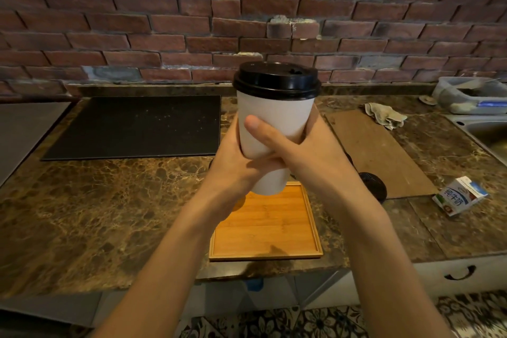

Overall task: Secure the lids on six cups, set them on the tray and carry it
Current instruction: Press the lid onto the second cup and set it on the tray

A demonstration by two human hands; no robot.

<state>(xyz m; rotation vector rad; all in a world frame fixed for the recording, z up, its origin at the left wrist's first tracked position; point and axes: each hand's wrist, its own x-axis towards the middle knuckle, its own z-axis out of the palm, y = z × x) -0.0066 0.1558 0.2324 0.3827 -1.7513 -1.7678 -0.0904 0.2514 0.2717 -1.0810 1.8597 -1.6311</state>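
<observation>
The cup (274, 123) is showing matt white paper, its lid (277, 78) smooth black plastic, faintly shining. The tray (263, 228) at the counter's front edge is showing smooth grained wood. The counter (109, 200) is looking like polished brown marble. The cloth (385, 115) is looking rough, the sink (482, 129) dull metal.

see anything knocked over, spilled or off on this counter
The milk carton lies tipped on its side at the right of the counter; no spill shows. A crumpled cloth sits at the brown board's far end. The lid on the cup looks level.
</observation>
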